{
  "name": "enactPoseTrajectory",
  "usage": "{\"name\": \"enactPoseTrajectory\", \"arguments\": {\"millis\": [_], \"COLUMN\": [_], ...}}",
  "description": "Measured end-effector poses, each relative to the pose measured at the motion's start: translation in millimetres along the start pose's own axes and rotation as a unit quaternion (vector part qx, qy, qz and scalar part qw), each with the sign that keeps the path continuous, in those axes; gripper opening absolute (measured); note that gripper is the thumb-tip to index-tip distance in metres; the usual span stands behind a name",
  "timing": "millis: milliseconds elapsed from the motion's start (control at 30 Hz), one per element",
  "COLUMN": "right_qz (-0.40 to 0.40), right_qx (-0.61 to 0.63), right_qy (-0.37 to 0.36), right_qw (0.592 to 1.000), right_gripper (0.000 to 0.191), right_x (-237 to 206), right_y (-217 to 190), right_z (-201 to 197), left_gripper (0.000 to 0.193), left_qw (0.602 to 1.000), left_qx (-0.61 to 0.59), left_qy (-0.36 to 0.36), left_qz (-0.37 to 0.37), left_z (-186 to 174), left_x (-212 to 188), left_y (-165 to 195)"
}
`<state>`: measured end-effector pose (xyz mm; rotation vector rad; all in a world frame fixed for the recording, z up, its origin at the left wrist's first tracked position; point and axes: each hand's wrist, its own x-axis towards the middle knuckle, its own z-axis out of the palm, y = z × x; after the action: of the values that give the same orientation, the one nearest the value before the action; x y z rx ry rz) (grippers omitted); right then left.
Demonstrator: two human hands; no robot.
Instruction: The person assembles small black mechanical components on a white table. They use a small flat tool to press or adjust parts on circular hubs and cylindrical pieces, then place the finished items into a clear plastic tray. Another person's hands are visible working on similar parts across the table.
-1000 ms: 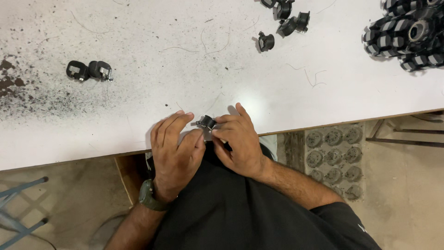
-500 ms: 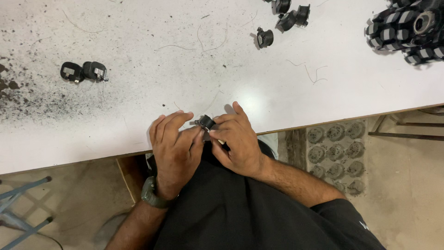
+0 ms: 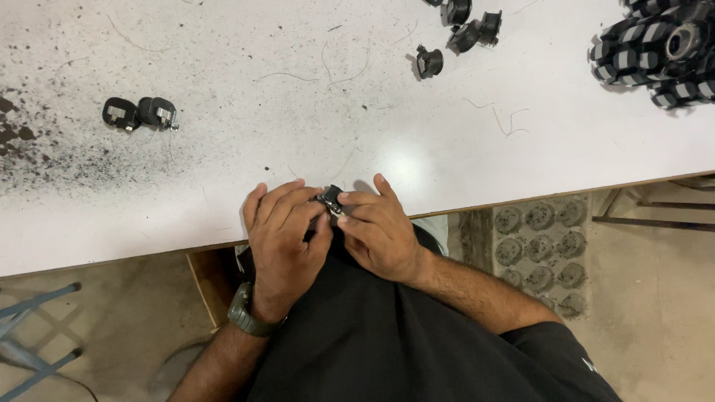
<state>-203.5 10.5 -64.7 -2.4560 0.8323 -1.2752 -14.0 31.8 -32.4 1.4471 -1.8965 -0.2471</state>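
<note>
The person is bent over the near edge of a white table (image 3: 223, 89), and both hands meet right at that edge, pressed together around one small black part (image 3: 330, 199) with a bit of bright metal on it. The left hand (image 3: 283, 238) has its fingers curled close over the part from the left side, the knuckles up, with a dark green watch (image 3: 246, 316) on the wrist below. The right hand (image 3: 380, 231) comes in from the other side, its fingers narrowed and pinching the same part, the index finger laid along the top of it. So the part sits between the two sets of fingertips, just above the table's edge; most of it is covered by the fingers and I cannot tell its exact shape. Off to the far left on the table lie two similar black parts (image 3: 140, 113), touching each other, in a patch of dark specks and dust. Toward the top right are a few more loose black parts (image 3: 430, 62), well apart from the hands, and in the far right corner a heap of black and grey striped pieces (image 3: 655, 52). Thin bits of wire (image 3: 506, 119) lie scattered on the white surface. Under the table on the right, a tray of round grey castings (image 3: 540, 246) rests on the floor.
</note>
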Motion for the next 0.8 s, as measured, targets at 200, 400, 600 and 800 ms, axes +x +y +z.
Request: {"name": "enactPoseTrajectory", "arguments": {"millis": [200, 400, 600, 800], "right_qz": [0.025, 0.005, 0.136, 0.128], "right_qx": [-0.015, -0.062, -0.111, -0.11], "right_qy": [-0.002, 0.043, -0.07, -0.058], "right_qw": [1.0, 0.997, 0.982, 0.984], "right_gripper": [0.029, 0.02, 0.045, 0.036], "right_x": [6.8, 14.2, 31.5, 31.2], "right_y": [-7.3, -10.7, -11.2, -5.8], "right_z": [-1.5, -24.5, -29.5, -27.8], "left_gripper": [0.018, 0.035, 0.027, 0.019], "left_qw": [1.0, 0.999, 0.994, 0.996], "left_qx": [-0.008, 0.016, 0.032, -0.055], "left_qy": [-0.019, -0.017, -0.059, -0.066], "left_qz": [-0.001, 0.039, 0.087, 0.024], "left_z": [-8.3, -27.3, -31.8, -28.7], "left_x": [1.0, 14.1, 34.7, 31.7], "left_y": [2.6, 3.4, 5.0, 2.8]}}
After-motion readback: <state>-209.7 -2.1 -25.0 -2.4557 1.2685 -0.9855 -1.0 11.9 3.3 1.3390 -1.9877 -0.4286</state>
